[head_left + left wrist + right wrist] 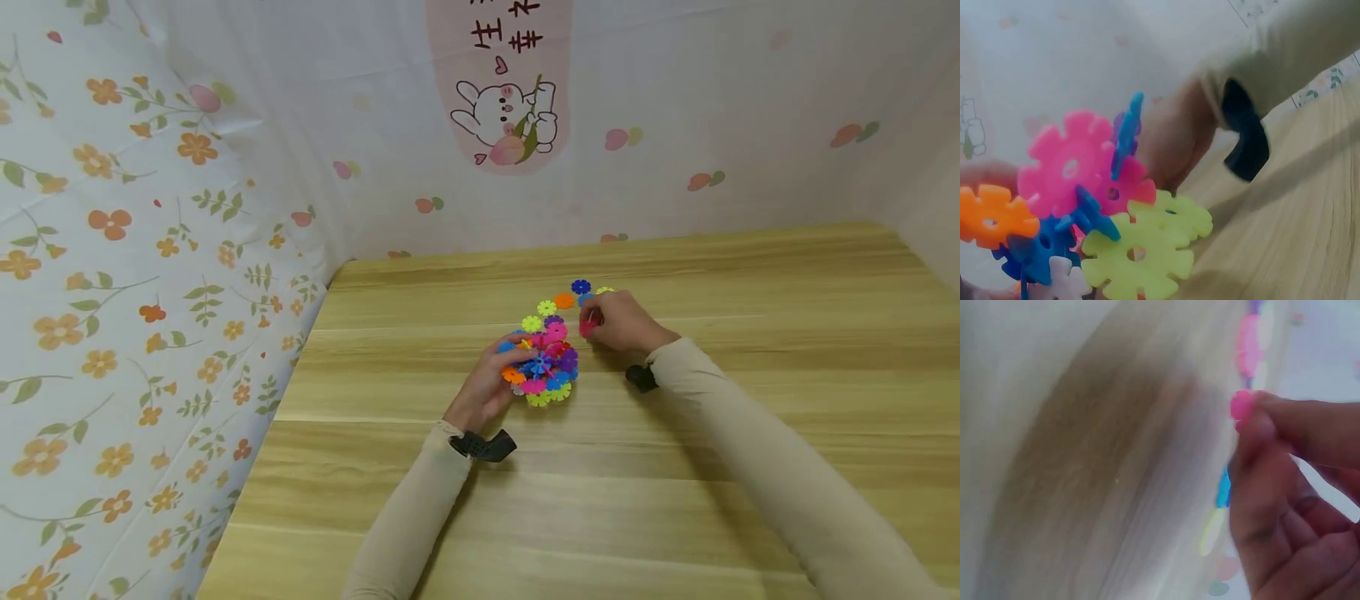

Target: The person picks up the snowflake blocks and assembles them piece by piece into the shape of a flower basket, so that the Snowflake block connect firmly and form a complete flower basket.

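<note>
I see the left hand [489, 382] gripping a disc cluster [542, 364]; toward its two o'clock, the right hand [619, 322] pinches a pink disc [587, 328].

Around the disc cluster [542, 365], the left hand [487, 385] is at eight o'clock, the right hand [621, 322], with a single disc [587, 328], at two; loose discs [564, 301] lie on the surface [600, 500] toward one, cloth [660, 167] behind at twelve.

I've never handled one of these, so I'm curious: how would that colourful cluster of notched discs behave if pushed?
The cluster would probably feel light, since its discs look thin. It would likely keep its shape, as the discs appear slotted together. Its uneven, scalloped outline may make it rock rather than roll smoothly.
</note>
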{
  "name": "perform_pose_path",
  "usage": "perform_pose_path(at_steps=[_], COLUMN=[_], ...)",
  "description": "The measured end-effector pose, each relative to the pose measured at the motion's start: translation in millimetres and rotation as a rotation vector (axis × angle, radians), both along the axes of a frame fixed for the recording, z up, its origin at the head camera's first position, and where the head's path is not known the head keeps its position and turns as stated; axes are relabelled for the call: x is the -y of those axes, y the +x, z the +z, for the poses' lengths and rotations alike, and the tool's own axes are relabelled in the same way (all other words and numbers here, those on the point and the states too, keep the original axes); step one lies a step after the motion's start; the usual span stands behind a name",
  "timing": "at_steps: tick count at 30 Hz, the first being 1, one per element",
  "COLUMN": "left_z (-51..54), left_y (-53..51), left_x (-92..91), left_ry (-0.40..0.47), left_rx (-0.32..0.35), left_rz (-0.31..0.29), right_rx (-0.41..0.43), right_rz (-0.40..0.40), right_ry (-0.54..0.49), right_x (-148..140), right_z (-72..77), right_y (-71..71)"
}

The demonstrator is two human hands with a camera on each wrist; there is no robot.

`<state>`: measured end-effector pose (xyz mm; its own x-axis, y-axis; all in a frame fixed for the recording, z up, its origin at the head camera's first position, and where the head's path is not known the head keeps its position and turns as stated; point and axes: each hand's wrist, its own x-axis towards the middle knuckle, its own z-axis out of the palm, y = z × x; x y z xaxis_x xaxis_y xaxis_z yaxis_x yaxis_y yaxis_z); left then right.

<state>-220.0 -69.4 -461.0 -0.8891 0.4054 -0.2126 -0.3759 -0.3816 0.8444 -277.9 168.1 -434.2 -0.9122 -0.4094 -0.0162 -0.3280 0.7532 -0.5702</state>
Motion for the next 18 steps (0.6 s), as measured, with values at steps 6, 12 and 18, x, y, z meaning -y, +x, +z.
perform_pose_path(at_steps=[6,12,18], left_z=[3.9,5.1,4.6], left_y=[-0.6,-1.0,0.3], left_x=[-1.9,-2.6,-6.5], left_ry=[0.042,0.087,0.069], left_rx=[0.021,0.031,0.028], left_rz=[-0.068,-0.089,-0.102], right_rx=[0.173,0.109,-0.022], right_rz=[-0.013,0.041,0.016], right_ry=[-0.313,-0.415,-0.371], right_x=[-15,-3,8], right_z=[21.3,39.7,38.3], right_y=[28.7,48.2,57.8])
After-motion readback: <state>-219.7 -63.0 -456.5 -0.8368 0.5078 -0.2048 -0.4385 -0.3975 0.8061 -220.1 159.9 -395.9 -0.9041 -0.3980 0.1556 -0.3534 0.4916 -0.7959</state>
